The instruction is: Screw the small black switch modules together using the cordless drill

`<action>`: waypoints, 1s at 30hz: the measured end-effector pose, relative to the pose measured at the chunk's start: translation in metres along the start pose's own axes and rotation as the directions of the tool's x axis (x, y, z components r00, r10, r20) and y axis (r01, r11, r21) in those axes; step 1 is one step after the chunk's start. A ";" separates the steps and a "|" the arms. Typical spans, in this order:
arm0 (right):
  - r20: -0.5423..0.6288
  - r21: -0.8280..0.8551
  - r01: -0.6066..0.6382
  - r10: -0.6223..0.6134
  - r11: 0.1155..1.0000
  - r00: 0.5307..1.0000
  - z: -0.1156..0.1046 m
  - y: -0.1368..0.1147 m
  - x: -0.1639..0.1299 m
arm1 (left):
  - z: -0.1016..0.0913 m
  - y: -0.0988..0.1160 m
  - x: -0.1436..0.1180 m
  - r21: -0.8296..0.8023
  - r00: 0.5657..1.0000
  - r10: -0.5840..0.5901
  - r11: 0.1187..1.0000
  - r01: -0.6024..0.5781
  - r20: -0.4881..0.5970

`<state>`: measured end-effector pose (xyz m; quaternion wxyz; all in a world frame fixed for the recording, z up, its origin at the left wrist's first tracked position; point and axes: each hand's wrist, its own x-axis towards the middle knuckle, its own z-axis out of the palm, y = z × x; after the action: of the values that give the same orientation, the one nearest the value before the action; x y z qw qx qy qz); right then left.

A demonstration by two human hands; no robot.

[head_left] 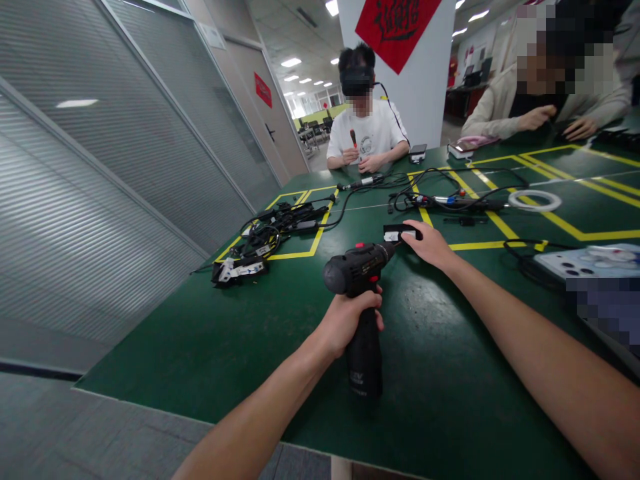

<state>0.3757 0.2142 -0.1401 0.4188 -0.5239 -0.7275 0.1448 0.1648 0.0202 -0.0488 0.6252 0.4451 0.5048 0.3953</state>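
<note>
The green table (210,347) filled most of the frame. At centre, my left hand (350,320) was wrapped tight around the grip of the black power drill (363,280), its long axis pointing up and right. Just beyond its tip, in the middle of the frame, lay the small black block (397,233), my right hand (430,245) flat, fingers pinning it. Its white label and the print low on the drill's grip were too small to read.
</note>
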 end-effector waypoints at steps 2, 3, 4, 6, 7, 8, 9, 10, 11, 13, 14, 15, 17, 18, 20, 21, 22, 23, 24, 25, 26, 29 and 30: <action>-0.001 0.003 0.003 -0.003 1.000 1.000 0.000 0.001 0.000 | 0.000 0.000 0.000 -0.001 1.000 0.002 1.000 -0.002 0.001; -0.002 0.003 0.004 -0.004 1.000 1.000 0.000 0.001 0.000 | 0.000 0.000 0.000 -0.002 1.000 0.003 1.000 -0.003 0.001; -0.003 0.003 0.003 -0.003 1.000 1.000 0.000 0.001 0.000 | 0.000 0.000 0.000 -0.002 1.000 0.003 1.000 -0.003 0.002; -0.003 0.003 0.003 -0.002 1.000 1.000 0.001 0.002 0.000 | -0.001 0.000 -0.001 -0.001 1.000 0.002 1.000 -0.002 0.003; -0.003 0.003 0.001 -0.001 1.000 1.000 0.001 0.002 0.000 | -0.001 0.000 -0.001 0.001 1.000 0.001 1.000 -0.001 0.003; -0.003 0.004 -0.001 0.001 1.000 1.000 0.001 0.002 0.000 | -0.001 -0.001 -0.001 0.001 1.000 0.000 1.000 0.000 0.004; 0.000 0.006 -0.003 0.003 1.000 1.000 0.001 0.002 0.000 | -0.001 -0.001 -0.001 0.001 1.000 -0.002 1.000 0.002 0.004; 0.001 0.009 -0.005 0.005 1.000 1.000 0.001 0.002 0.000 | -0.001 -0.001 -0.001 0.000 1.000 -0.003 1.000 0.003 0.003; 0.003 0.010 -0.007 0.007 1.000 1.000 0.000 0.001 0.000 | -0.001 -0.001 0.000 -0.002 1.000 -0.002 1.000 0.002 0.003; 0.004 0.011 -0.007 0.007 1.000 1.000 0.000 0.001 0.000 | -0.001 0.000 0.000 -0.006 1.000 -0.002 1.000 0.002 0.003; 0.005 0.011 -0.006 0.006 1.000 1.000 0.000 0.000 -0.001 | 0.000 0.000 -0.001 -0.009 1.000 0.000 1.000 0.000 0.003; 0.006 0.009 -0.006 0.006 1.000 1.000 -0.001 0.000 -0.001 | 0.000 0.000 -0.001 -0.011 1.000 0.001 1.000 -0.001 0.003; 0.010 0.009 -0.010 0.010 1.000 1.000 -0.002 -0.001 -0.001 | 0.000 0.001 -0.001 -0.013 1.000 -0.001 1.000 0.001 0.003; 0.013 0.011 -0.015 0.015 1.000 1.000 -0.002 -0.001 -0.001 | 0.000 0.001 -0.001 -0.012 1.000 -0.004 1.000 0.004 0.003; 0.017 0.015 -0.025 0.025 1.000 1.000 -0.003 -0.002 -0.001 | 0.000 0.002 -0.002 -0.011 1.000 -0.009 1.000 0.009 -0.001; 0.018 0.016 -0.027 0.027 1.000 0.999 -0.003 -0.002 -0.001 | 0.000 0.002 -0.002 -0.012 1.000 -0.011 1.000 0.011 -0.003; 0.018 0.016 -0.027 0.027 0.999 0.999 -0.003 -0.003 -0.001 | 0.000 0.002 -0.002 -0.012 1.000 -0.013 1.000 0.012 -0.004; 0.016 0.014 -0.027 0.027 1.000 0.999 -0.003 -0.003 -0.001 | 0.000 0.001 -0.002 -0.012 1.000 -0.013 1.000 0.013 -0.005; 0.016 0.012 -0.027 0.027 1.000 1.000 -0.003 -0.003 -0.001 | 0.000 0.001 -0.001 -0.013 1.000 -0.012 1.000 0.012 -0.006; 0.014 0.009 -0.026 0.026 1.000 1.000 -0.003 -0.003 -0.001 | -0.001 0.000 -0.001 -0.013 1.000 -0.011 1.000 0.011 -0.004; 0.012 0.006 -0.024 0.024 1.000 1.000 -0.003 -0.003 -0.001 | -0.001 0.000 -0.001 -0.011 1.000 -0.009 1.000 0.009 0.000; 0.005 0.001 -0.008 0.008 1.000 1.000 -0.002 -0.003 -0.001 | -0.001 -0.002 -0.001 -0.008 1.000 -0.003 1.000 0.003 0.002; 0.002 0.002 -0.003 0.003 1.000 1.000 -0.002 -0.003 -0.001 | -0.001 -0.002 -0.001 -0.006 1.000 -0.003 1.000 0.003 0.001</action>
<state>0.3754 0.2117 -0.1377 0.4182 -0.5243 -0.7271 0.1467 0.1640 0.0193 -0.0501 0.6274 0.4423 0.5041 0.3957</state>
